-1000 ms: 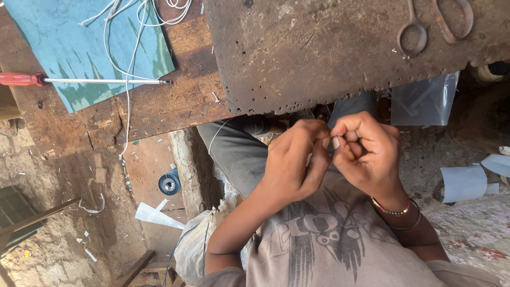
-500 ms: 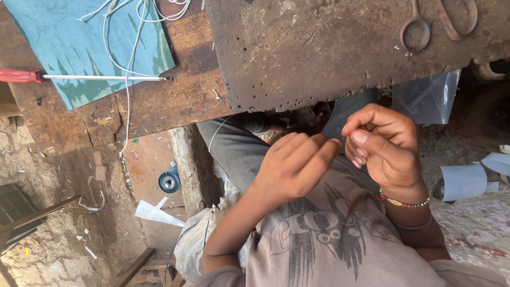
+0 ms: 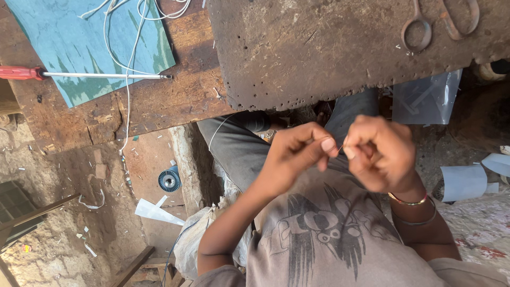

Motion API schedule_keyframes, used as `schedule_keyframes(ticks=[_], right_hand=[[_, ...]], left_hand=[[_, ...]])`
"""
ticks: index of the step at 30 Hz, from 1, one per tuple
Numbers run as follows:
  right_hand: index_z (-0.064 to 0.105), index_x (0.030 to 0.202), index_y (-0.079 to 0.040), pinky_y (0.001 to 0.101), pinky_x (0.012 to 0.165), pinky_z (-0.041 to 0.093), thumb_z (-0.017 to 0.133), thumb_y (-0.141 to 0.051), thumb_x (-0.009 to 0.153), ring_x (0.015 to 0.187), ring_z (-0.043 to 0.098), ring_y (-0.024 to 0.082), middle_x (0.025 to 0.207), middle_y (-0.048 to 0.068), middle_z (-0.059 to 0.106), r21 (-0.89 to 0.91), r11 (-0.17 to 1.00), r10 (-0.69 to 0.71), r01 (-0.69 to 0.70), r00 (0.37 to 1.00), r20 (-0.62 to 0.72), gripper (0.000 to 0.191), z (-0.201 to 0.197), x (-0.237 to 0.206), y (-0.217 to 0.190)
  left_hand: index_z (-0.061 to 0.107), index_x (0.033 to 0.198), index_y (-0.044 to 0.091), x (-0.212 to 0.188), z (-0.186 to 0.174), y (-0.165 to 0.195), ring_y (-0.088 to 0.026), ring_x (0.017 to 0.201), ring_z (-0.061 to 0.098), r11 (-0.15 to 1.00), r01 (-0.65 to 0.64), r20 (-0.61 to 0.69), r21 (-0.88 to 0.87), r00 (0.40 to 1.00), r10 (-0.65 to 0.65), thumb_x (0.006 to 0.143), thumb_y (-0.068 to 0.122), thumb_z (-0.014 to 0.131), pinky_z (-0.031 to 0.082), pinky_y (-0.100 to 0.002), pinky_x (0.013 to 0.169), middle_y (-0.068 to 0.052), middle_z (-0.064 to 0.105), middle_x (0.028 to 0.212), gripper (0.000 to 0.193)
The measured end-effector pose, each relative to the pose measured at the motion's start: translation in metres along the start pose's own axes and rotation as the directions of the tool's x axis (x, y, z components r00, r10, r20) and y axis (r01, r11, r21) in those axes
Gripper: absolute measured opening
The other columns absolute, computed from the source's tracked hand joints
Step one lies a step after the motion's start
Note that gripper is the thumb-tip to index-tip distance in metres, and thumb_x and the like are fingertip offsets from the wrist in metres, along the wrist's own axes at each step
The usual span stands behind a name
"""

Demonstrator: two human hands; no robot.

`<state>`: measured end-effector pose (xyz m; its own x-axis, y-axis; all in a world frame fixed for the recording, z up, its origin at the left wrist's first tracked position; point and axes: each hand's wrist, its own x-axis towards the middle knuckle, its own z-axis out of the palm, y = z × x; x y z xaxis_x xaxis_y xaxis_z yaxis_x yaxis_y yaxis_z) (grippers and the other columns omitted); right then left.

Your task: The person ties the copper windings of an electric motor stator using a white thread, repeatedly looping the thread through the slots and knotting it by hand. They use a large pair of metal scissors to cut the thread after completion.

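My left hand (image 3: pixel 295 157) and my right hand (image 3: pixel 381 153) are held in front of my chest, above my lap, with the fingertips almost touching. Both pinch a short, very thin wire (image 3: pixel 340 149) that shows only as a fine line between the thumbs. Two bangles circle my right wrist (image 3: pixel 410 202). Beyond the hands lies a dark, pitted board (image 3: pixel 329 53) with a pair of rusty scissors (image 3: pixel 436 21) on it.
A red-handled screwdriver (image 3: pixel 24 73) and loose white wire (image 3: pixel 127 58) lie on a teal sheet (image 3: pixel 69 37) on the wooden bench (image 3: pixel 180 98). On the dirt floor are a blue spool (image 3: pixel 170 180) and paper scraps. A plastic bag (image 3: pixel 425 98) and a white paper roll (image 3: pixel 465 182) are at the right.
My hands have drawn slightly apart from a tight cluster. The right hand lifted and turned, and the left fingers stretched out to meet it at the wire.
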<state>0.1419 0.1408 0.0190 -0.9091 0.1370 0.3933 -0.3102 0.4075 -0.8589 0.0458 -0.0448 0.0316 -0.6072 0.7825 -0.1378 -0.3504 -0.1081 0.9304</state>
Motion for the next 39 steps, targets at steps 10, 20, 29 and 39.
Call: schedule_keyframes(ticks=[10, 20, 29, 39], right_hand=[[0.064, 0.11, 0.004, 0.0223, 0.059, 0.045, 0.058, -0.004, 0.104, 0.064, 0.056, 0.01, 0.077, 0.007, 0.06, 0.348, 0.9, 0.298, -0.261, 0.953, -0.058, 0.011, -0.002, -0.009, -0.002], [0.064, 0.098, 0.003, 0.0244, 0.053, 0.044, 0.06, -0.005, 0.1, 0.059, 0.054, 0.009, 0.072, 0.005, 0.058, 0.617, 0.622, 0.445, -0.482, 0.866, 0.228, 0.009, -0.005, -0.01, 0.011], [0.063, 0.1, -0.003, 0.0319, 0.056, 0.05, 0.069, -0.01, 0.098, 0.066, 0.062, 0.015, 0.075, 0.004, 0.058, -0.316, 0.846, -0.431, 0.429, 0.9, 0.067, 0.009, -0.004, -0.003, 0.011], [0.065, 0.112, 0.005, 0.0213, 0.06, 0.049, 0.062, -0.001, 0.1, 0.071, 0.062, 0.009, 0.096, 0.01, 0.065, 0.335, 0.92, 0.234, -0.203, 0.971, -0.053, 0.013, 0.005, -0.013, 0.003]], left_hand=[[0.068, 0.113, 0.0, -0.004, -0.007, 0.014, -0.015, 0.082, 0.063, 0.577, -0.466, 0.171, 0.671, 0.854, 0.491, 0.097, 0.001, 0.069, 0.049, -0.028, 0.073, -0.008, 0.07, 0.103, 0.016], [0.071, 0.116, 0.0, -0.005, -0.017, 0.028, -0.011, 0.085, 0.057, -0.26, -0.582, 0.623, 0.77, 0.6, 0.503, 0.097, 0.0, 0.077, 0.044, -0.026, 0.069, -0.002, 0.062, 0.099, 0.02], [0.069, 0.115, 0.0, -0.01, 0.0, -0.006, -0.012, 0.067, 0.055, 0.994, 0.071, 0.034, -0.084, 0.997, -0.068, 0.099, 0.006, 0.069, 0.043, -0.029, 0.06, -0.002, 0.06, 0.08, 0.017], [0.066, 0.124, 0.001, -0.015, -0.012, 0.007, -0.013, 0.067, 0.054, 0.478, -0.494, 0.242, 0.726, 0.835, 0.495, 0.098, 0.002, 0.068, 0.044, -0.029, 0.061, -0.002, 0.055, 0.081, 0.026]])
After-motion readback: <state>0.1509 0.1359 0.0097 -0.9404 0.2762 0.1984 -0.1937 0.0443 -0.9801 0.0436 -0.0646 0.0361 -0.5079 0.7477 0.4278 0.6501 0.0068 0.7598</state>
